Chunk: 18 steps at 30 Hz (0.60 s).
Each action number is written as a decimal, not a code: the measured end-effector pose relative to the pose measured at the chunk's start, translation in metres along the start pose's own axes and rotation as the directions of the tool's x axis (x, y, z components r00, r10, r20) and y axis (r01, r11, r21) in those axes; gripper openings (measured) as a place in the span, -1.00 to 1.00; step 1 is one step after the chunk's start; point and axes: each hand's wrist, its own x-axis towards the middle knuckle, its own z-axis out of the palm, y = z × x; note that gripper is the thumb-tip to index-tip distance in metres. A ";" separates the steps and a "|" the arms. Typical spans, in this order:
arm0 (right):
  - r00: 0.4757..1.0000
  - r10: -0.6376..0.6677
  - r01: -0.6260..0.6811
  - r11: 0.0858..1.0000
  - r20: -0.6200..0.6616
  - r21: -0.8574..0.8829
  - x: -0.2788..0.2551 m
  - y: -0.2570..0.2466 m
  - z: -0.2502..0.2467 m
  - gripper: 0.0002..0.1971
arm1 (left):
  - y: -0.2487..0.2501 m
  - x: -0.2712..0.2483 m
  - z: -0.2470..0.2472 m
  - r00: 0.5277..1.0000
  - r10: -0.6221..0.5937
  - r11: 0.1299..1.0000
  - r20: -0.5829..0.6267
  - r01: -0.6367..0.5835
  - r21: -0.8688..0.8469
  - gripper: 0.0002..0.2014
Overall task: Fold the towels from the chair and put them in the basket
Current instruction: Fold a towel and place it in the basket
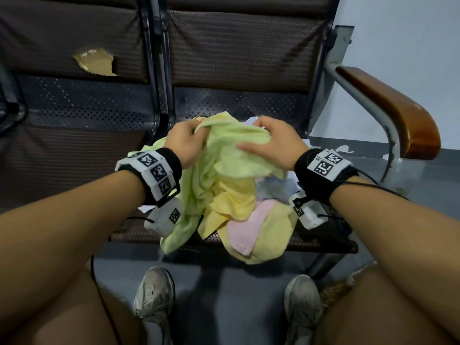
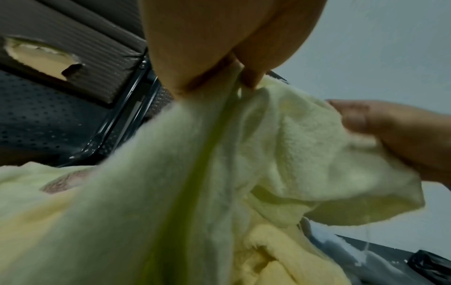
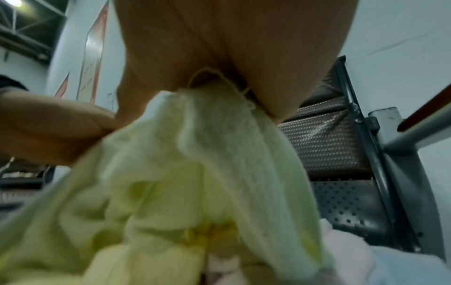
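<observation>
Pinching the green towel (image 1: 231, 145) in my left grip (image 1: 185, 143) and right grip (image 1: 271, 143), I next find its corners.

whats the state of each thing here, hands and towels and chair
left hand: grips the green towel
right hand: grips the green towel
green towel: lifted, bunched, unfolded
yellow towel: crumpled in the pile on the seat
pink towel: crumpled in the pile, hangs over the seat edge
blue towel: crumpled, partly buried
chair: holds the pile
next chair: backrest torn
</observation>
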 end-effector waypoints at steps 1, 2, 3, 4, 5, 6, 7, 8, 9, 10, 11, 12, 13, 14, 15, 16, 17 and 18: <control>0.998 0.005 0.000 0.996 0.058 -0.085 -0.002 0.002 -0.001 -0.38 | 0.000 0.000 -0.001 1.000 -0.031 0.997 0.004 0.031 -0.077 -0.64; 0.995 0.010 0.009 0.984 0.103 -0.175 -0.004 0.004 0.000 -0.33 | 0.000 0.000 0.000 0.998 -0.061 0.988 0.027 0.064 -0.141 -0.60; 0.993 0.005 0.024 0.972 0.122 -0.233 -0.008 0.007 0.000 -0.35 | 0.001 -0.001 0.001 0.995 -0.088 0.978 0.056 0.097 -0.185 -0.55; 0.993 -0.010 0.040 0.968 0.118 -0.248 -0.011 0.010 0.001 -0.42 | 0.003 -0.003 0.003 0.991 -0.105 0.967 0.088 0.122 -0.224 -0.48; 0.994 -0.042 0.063 0.971 0.097 -0.230 -0.013 0.012 0.000 -0.53 | 0.005 -0.004 0.005 0.986 -0.120 0.958 0.116 0.146 -0.249 -0.44; 0.995 -0.075 0.087 0.977 0.069 -0.196 -0.016 0.013 -0.001 -0.65 | 0.007 -0.006 0.007 0.982 -0.131 0.954 0.133 0.161 -0.254 -0.44; 0.994 -0.098 0.105 0.980 0.049 -0.169 -0.018 0.014 -0.003 -0.74 | 0.010 -0.007 0.009 0.980 -0.137 0.956 0.145 0.169 -0.241 -0.49; 0.992 -0.118 0.123 0.980 0.041 -0.156 -0.018 0.014 -0.005 -0.79 | 0.011 -0.008 0.011 0.978 -0.148 0.959 0.144 0.178 -0.221 -0.59; 0.990 -0.133 0.138 0.978 0.043 -0.159 -0.018 0.014 -0.007 -0.78 | 0.011 -0.009 0.013 0.979 -0.163 0.962 0.124 0.185 -0.201 -0.72; 0.988 -0.142 0.149 0.975 0.056 -0.164 -0.018 0.014 -0.007 -0.73 | 0.012 -0.011 0.016 0.980 -0.171 0.967 0.098 0.186 -0.173 -0.85; 0.987 -0.146 0.156 0.974 0.072 -0.166 -0.018 0.014 -0.006 -0.69 | 0.012 -0.016 0.018 0.986 -0.153 0.982 0.059 0.159 -0.100 -0.89; 0.985 -0.149 0.161 0.973 0.083 -0.168 -0.019 0.013 -0.005 -0.65 | 0.014 -0.021 0.021 0.996 -0.090 0.996 0.005 0.090 -0.008 -0.79; 0.984 -0.156 0.170 0.970 0.089 -0.175 -0.019 0.012 -0.004 -0.63 | 0.015 -0.023 0.025 0.999 -0.006 0.999 -0.035 0.007 0.046 -0.72; 0.981 -0.168 0.183 0.966 0.092 -0.184 -0.019 0.011 -0.003 -0.61 | 0.018 -0.026 0.029 0.998 0.056 0.998 -0.033 -0.055 0.025 -0.68; 0.978 -0.186 0.201 0.961 0.091 -0.189 -0.019 0.010 -0.003 -0.60 | 0.023 -0.030 0.033 0.996 0.074 0.996 0.040 -0.072 -0.055 -0.64; 0.974 -0.209 0.222 0.957 0.088 -0.188 -0.019 0.010 -0.002 -0.60 | 0.027 -0.035 0.038 0.986 0.061 0.994 0.155 -0.046 -0.100 -0.58; 0.970 -0.230 0.241 0.952 0.080 -0.188 -0.019 0.009 -0.002 -0.59 | 0.028 -0.038 0.043 0.964 0.043 0.997 0.261 -0.025 -0.072 -0.53; 0.968 -0.242 0.250 0.948 0.067 -0.195 -0.020 0.009 -0.002 -0.59 | 0.028 -0.041 0.049 0.944 0.032 0.999 0.328 -0.039 0.017 -0.52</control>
